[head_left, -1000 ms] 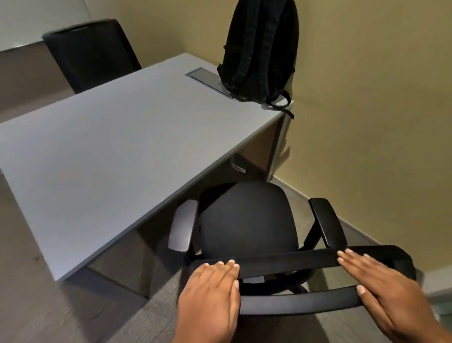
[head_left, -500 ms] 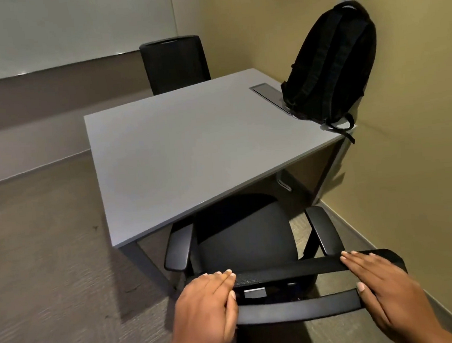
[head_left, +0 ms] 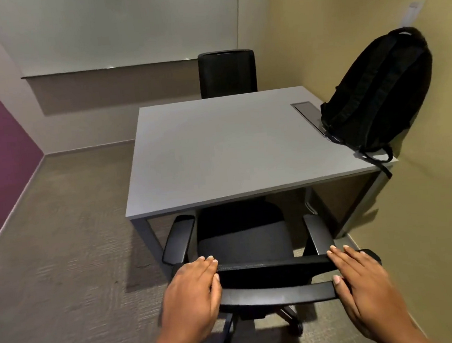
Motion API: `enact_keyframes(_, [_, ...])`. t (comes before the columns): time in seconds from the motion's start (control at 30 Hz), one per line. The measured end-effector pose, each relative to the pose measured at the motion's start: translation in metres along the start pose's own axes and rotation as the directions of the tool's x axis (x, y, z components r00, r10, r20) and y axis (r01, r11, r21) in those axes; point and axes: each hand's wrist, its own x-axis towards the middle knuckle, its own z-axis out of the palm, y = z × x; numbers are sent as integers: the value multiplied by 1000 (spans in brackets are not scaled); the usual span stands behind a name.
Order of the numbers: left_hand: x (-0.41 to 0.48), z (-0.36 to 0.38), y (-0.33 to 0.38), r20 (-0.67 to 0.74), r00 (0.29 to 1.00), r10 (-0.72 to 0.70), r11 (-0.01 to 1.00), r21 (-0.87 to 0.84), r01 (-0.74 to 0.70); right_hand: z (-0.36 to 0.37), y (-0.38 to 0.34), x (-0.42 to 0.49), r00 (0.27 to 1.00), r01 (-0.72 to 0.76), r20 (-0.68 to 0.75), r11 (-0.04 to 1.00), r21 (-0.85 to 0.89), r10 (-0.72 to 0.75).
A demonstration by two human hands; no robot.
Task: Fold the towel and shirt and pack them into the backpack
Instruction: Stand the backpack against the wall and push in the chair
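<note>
Two walls meet past the table (head_left: 217,150), which we take as our landmark: a yellow wall (head_left: 427,208) runs along its right side, and a pale board (head_left: 124,24) hangs beyond its far edge. Grey floor (head_left: 62,254) spreads to the table's left and in front of it. The table itself is a grey rectangle on metal legs.

A black chair (head_left: 244,240) sits at the table's near edge, its seat pushed partly under the top, with an armrest on either side. A far chair (head_left: 227,72), also black, stands at the opposite edge; we see only its back.

The backpack (head_left: 376,89), black, stands upright on the table's right side, close to the near right corner. It leans on the yellow wall with its shoulder straps turned toward us. One strap (head_left: 382,163) droops over the table's edge there.

Our left hand (head_left: 189,292) lies on the left end of the chair's backrest, in front of the table. Its fingers (head_left: 205,262) are fairly straight and laid over the top rail, not closed round it. Our right hand (head_left: 365,282) rests the same way on the right end, fingers flat across the rail, thumb (head_left: 337,280) touching the lower bar. Neither hand carries anything.

A metal plate (head_left: 305,109) is set flush in the table's right half, its near end hidden by the backpack.
</note>
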Motion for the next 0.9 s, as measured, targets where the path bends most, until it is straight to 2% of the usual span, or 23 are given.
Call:
enact_keyframes(0.07, [-5, 7, 14, -9, 999, -41, 999, -5, 41, -1, 8, 3, 1000, -11, -3, 1000, 0, 11])
enact_keyframes(0.33, [-7, 24, 30, -13, 1000, 10, 1000, 18, -10, -3, 37, 17, 998, 57, -37, 998, 16, -57])
enact_keyframes(0.9, [2, 26, 21, -73, 997, 10, 999, 39, -7, 3, 31, 24, 987, 121, -112, 992, 26, -118])
